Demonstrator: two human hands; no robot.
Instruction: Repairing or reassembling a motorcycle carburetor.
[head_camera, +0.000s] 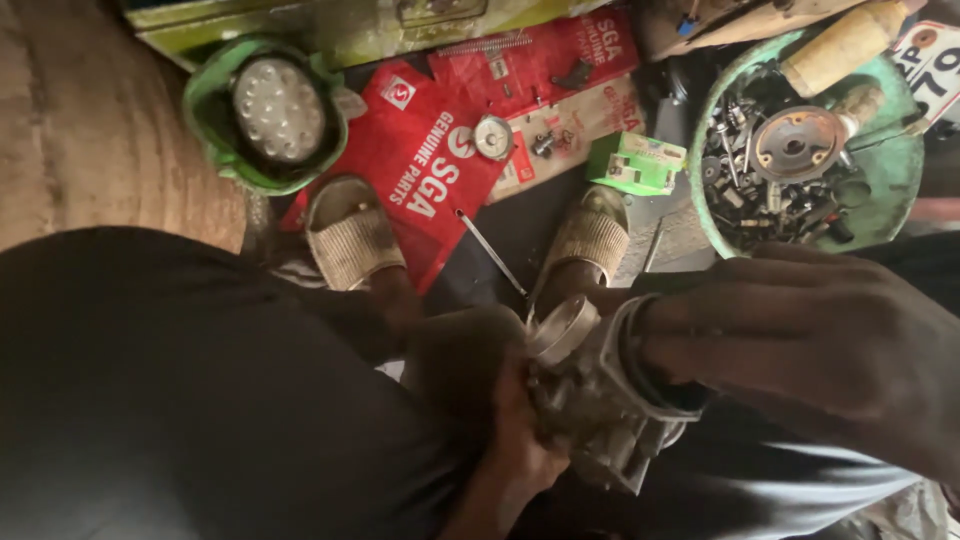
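A grey metal carburettor (590, 395) with a round mouth sits low in the middle, held between both hands above my lap. My left hand (520, 440) grips it from below and the left side. My right hand (800, 330) wraps over its right end from above, fingers curled round the body. A thin metal rod (492, 254) rises from the carburettor's top toward the floor between my feet; what holds it is hidden.
My two sandalled feet (352, 236) rest on the floor. Red parts packets (440, 150) lie beyond them, with a small green box (636, 162). A green bowl (900, 180) of screws and metal parts stands at the upper right. A round lamp in a green housing (272, 112) lies upper left.
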